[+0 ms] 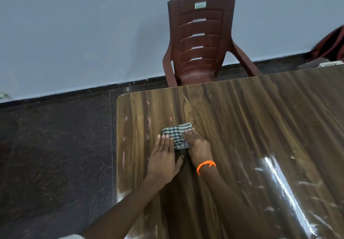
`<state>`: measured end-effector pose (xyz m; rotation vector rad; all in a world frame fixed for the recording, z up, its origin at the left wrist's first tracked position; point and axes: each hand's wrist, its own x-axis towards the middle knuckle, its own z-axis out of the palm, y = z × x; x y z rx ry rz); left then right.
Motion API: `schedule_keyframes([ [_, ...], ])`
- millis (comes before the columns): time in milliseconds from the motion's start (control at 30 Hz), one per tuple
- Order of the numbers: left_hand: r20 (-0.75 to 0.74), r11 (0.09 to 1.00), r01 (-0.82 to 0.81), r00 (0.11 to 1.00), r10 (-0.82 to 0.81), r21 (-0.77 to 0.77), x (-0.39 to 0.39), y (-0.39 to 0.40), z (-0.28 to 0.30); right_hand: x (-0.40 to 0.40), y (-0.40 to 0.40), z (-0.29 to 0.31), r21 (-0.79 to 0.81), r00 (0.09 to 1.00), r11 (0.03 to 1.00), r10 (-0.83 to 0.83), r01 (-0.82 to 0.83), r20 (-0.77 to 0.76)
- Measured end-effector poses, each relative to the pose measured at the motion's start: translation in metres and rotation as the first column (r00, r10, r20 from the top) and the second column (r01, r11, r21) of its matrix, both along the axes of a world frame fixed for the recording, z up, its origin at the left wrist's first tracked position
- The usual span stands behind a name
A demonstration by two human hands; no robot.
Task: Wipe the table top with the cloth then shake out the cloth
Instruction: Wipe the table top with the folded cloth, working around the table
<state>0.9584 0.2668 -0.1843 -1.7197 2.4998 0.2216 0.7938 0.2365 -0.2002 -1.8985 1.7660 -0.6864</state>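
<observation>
Grip: both hands lie flat on a folded checked cloth (176,136), fingers straight, nothing curled round it. Left hand (163,156) presses the cloth's left part with its fingertips, palm on the bench (242,127) behind it; right hand (198,148) covers the cloth's right side, an orange wrist band (205,166) just behind it. So the hold is a press from above, not a pinch. Cloth position: near the bench's left edge, towards the far left corner, lying flat on the wood-grain top. Progress, judged: wiping is under way or only beginning. Pale pinkish smears (148,123) show on the surface to the left of and beyond the cloth, and whitish streaks (305,183) cross the glossy area to the right, so much of the top looks unwiped. Shaking out the cloth is not yet done. Edges and room: the left edge is close to the left hand, the rounded far corner lies beyond it, and the dark floor (55,145) drops away past it; a stroke leftward could carry the cloth over the edge. Rightward the top runs wide with nothing standing on it in view. A brown plastic chair (201,39) stands behind the far edge against the wall (83,34), apart from the hands. A red-and-dark object (333,45) at far right cannot be identified.
</observation>
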Motion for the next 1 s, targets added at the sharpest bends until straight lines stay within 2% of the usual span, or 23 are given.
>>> schedule_keyframes([
  [100,-0.032,0.999,0.027,0.999,-0.028,-0.019,-0.003,0.023,-0.002,-0.014,0.023,-0.005,-0.022,1.0,0.999,0.031,-0.031,0.004],
  [200,-0.038,0.997,0.079,0.996,-0.08,-0.007,-0.019,0.022,0.0,-0.037,0.029,-0.007,-0.036,0.999,0.999,-0.018,0.019,0.035],
  [333,0.018,0.988,0.154,0.988,-0.154,-0.019,-0.042,-0.018,0.001,-0.053,-0.002,0.0,-0.065,0.984,0.983,-0.171,0.174,0.038],
  [433,0.073,0.986,0.16,0.985,-0.156,-0.05,-0.046,-0.055,-0.001,-0.053,-0.043,-0.003,-0.071,0.975,0.975,-0.206,0.212,0.088],
  [567,0.127,0.992,0.101,0.988,-0.091,-0.074,-0.025,-0.091,-0.004,-0.03,-0.091,-0.011,-0.028,0.969,0.983,-0.175,0.182,0.175],
  [700,0.071,0.998,0.047,0.997,-0.043,-0.049,0.001,-0.08,-0.007,-0.002,-0.091,-0.003,-0.05,0.996,0.998,-0.044,0.048,0.083],
  [833,-0.015,1.0,0.021,1.0,-0.021,-0.001,0.002,-0.05,-0.011,-0.016,-0.061,-0.008,-0.074,0.994,0.991,0.108,-0.108,-0.004],
  [900,-0.014,0.998,0.06,0.998,-0.06,0.018,-0.006,-0.047,-0.011,-0.033,-0.056,-0.012,-0.084,0.995,0.991,0.102,-0.102,-0.001],
  [1000,-0.027,0.991,0.131,0.991,-0.131,0.002,-0.025,-0.068,-0.006,-0.052,-0.062,-0.011,-0.103,1.0,0.995,-0.019,0.019,0.002],
])
